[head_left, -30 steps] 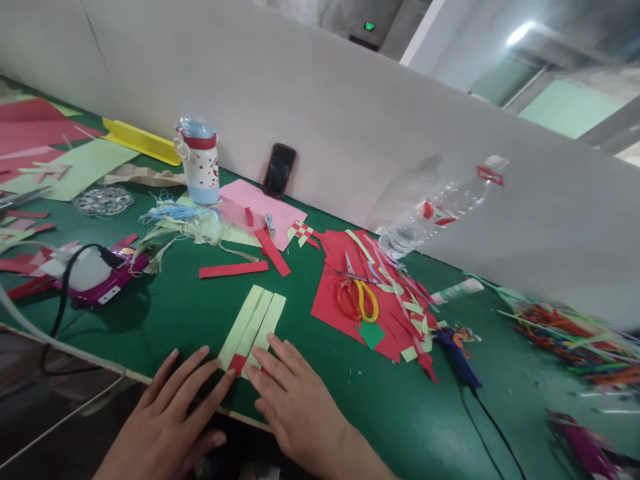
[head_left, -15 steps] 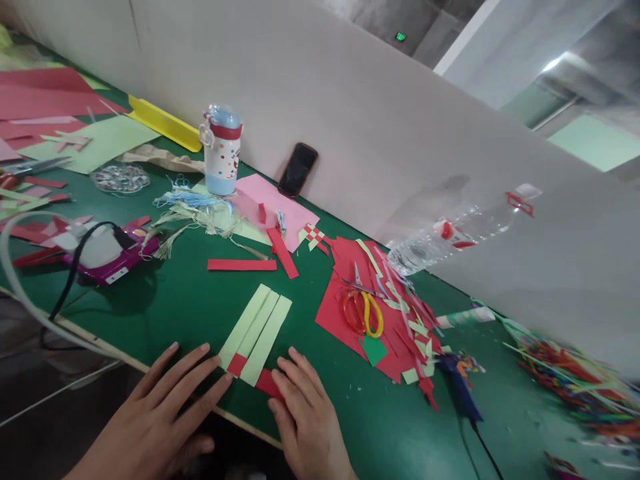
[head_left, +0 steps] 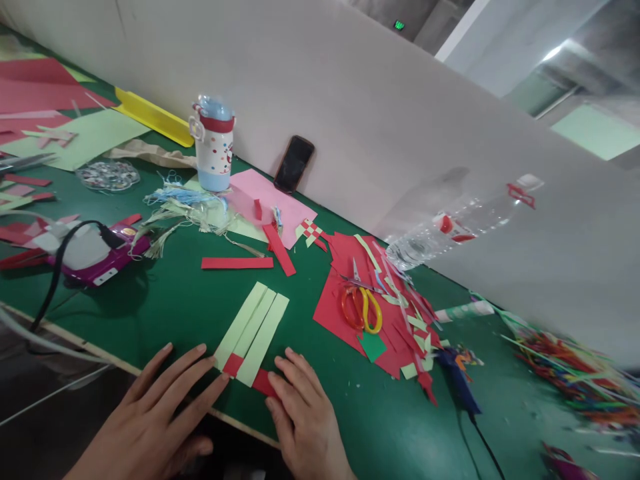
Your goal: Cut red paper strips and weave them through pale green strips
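Pale green paper strips (head_left: 265,340) lie side by side on the green table, with a red paper strip (head_left: 262,381) woven crosswise near their lower ends. Its red shows over the middle green strip and passes under the right one. My left hand (head_left: 155,407) is open, fingers spread, fingertips touching the left edge of the woven piece. On the other side, my right hand (head_left: 305,413) has its thumb and index finger on the red strip's right end, which they partly hide.
Two loose red strips (head_left: 237,263) lie beyond. To the right, scissors (head_left: 361,309) rest on red paper (head_left: 330,300) with scraps. A purple power strip (head_left: 100,260) sits left. Behind stand a child's bottle (head_left: 215,147), a phone (head_left: 295,164) and a plastic bottle (head_left: 450,230) near the wall.
The whole view has shifted slightly, with most things appearing a little further left. Both hands stay at the paper strips in nearly the same pose.
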The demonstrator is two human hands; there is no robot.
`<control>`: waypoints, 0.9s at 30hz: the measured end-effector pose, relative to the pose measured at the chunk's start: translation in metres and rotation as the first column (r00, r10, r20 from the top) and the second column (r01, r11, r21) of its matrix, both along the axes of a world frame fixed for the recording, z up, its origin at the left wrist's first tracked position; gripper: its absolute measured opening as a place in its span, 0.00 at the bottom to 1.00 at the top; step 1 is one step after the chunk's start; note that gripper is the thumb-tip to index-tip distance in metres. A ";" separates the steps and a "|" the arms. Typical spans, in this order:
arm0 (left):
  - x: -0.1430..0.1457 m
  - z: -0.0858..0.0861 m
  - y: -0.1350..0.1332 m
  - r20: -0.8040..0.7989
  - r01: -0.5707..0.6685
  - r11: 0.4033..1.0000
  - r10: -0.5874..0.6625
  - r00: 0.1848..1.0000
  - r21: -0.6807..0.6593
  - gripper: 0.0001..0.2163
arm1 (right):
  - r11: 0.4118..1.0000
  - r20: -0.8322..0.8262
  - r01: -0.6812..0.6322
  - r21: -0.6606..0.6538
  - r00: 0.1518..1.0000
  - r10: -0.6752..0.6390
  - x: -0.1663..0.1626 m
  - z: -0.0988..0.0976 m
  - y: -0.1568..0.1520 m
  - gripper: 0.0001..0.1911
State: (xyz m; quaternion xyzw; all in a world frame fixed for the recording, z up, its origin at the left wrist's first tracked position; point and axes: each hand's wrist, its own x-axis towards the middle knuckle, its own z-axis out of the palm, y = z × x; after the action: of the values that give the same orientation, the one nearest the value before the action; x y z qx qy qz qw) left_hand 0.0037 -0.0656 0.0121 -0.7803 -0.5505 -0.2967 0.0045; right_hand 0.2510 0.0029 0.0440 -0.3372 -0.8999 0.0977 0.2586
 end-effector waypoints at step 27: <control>0.005 0.000 0.000 -0.036 -0.016 1.000 0.016 0.999 0.013 0.20 | 0.997 0.164 -0.069 -0.038 0.984 0.074 -0.014 0.015 0.004 0.20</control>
State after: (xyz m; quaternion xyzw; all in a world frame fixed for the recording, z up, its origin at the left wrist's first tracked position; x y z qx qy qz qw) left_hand 0.0089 -0.0656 0.0120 -0.7811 -0.5547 -0.2860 0.0218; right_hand 0.2372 0.0070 0.0586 -0.3158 -0.9281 0.0929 0.1738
